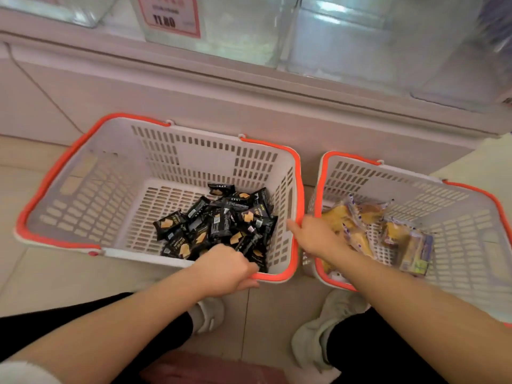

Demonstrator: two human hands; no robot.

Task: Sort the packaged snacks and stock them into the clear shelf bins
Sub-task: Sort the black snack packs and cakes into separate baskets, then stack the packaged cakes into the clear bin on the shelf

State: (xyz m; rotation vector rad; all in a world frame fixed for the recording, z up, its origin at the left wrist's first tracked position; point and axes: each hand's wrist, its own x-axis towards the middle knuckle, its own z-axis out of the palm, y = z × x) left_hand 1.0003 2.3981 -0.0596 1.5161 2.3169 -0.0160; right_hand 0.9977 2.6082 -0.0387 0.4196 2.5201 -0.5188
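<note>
My left hand [225,268] curls its fingers over the near rim of the left basket [83,173], steadying it while the black snack packets [219,225] lie heaped in its near right corner. My right hand [313,236] reaches above the yellow snack packets [360,231] in the right basket [457,217], fingers loose and holding nothing I can see. Both kinds sit apart on the floor below the clear shelf bins [346,37], ready for stocking.

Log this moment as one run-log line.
left hand: in left basket, on black packets | right hand: over yellow packets, right basket | bins: unstocked
</note>
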